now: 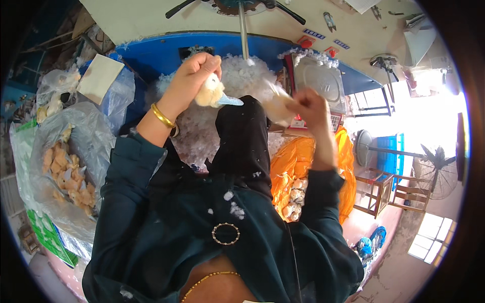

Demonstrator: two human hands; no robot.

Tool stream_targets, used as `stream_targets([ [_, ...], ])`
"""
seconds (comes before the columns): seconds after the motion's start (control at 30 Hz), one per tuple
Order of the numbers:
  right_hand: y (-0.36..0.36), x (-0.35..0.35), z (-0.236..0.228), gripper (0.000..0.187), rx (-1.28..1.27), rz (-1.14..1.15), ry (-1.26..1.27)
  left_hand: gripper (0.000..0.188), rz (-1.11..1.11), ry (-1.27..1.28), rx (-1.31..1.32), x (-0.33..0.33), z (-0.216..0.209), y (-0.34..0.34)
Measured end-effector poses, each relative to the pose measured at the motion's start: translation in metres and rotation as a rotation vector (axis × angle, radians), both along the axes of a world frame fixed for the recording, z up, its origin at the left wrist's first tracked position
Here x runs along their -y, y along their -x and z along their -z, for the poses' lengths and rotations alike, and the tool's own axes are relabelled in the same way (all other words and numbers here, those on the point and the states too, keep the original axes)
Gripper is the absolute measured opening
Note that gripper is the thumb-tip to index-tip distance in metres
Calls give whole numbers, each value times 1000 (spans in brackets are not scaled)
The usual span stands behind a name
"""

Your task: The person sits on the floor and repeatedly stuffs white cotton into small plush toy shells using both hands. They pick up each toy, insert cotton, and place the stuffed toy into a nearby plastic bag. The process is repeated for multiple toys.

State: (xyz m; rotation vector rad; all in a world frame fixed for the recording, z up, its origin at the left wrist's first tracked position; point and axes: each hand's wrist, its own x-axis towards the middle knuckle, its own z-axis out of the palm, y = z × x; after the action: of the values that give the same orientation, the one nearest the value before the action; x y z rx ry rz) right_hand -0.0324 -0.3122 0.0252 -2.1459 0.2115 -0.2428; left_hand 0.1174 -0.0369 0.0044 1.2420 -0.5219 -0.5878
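Observation:
My left hand [198, 73] is closed round a small stuffed plush bird head [208, 94], cream and yellowish with a pale blue beak pointing right. My right hand [311, 107] is bent at the fingers and smeared by motion. Held in it is a pale cream, fluffy piece [278, 107], too blurred to name exactly. Loose white stuffing fibre [197, 136] lies heaped below and behind both hands, round my dark-trousered knee [242, 131].
At left, a clear plastic bag [35, 166] holds several peach plush pieces [70, 174]. An orange bag [343, 171] at right contains stuffed plush pieces [294, 199]. A blue-edged machine table [141, 48] with a metal rod [244, 35] stands ahead; a fan [435, 171] is far right.

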Motion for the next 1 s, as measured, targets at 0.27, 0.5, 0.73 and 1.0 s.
stream_targets([
  [0.27,26,-9,-6,21,-424,-118,-81,23,324,189,-130,7,-7,17],
  [0.5,-31,-103,34,24,-123,-211,-727,31,147,216,94,12,-18,42],
  [0.73,-35,-109,29,27,15,-83,-618,20,-17,29,-334,-8,10,34],
  [1.0,-46,-95,17,24,139,54,-575,14,22,8,-167,9,11,21],
])
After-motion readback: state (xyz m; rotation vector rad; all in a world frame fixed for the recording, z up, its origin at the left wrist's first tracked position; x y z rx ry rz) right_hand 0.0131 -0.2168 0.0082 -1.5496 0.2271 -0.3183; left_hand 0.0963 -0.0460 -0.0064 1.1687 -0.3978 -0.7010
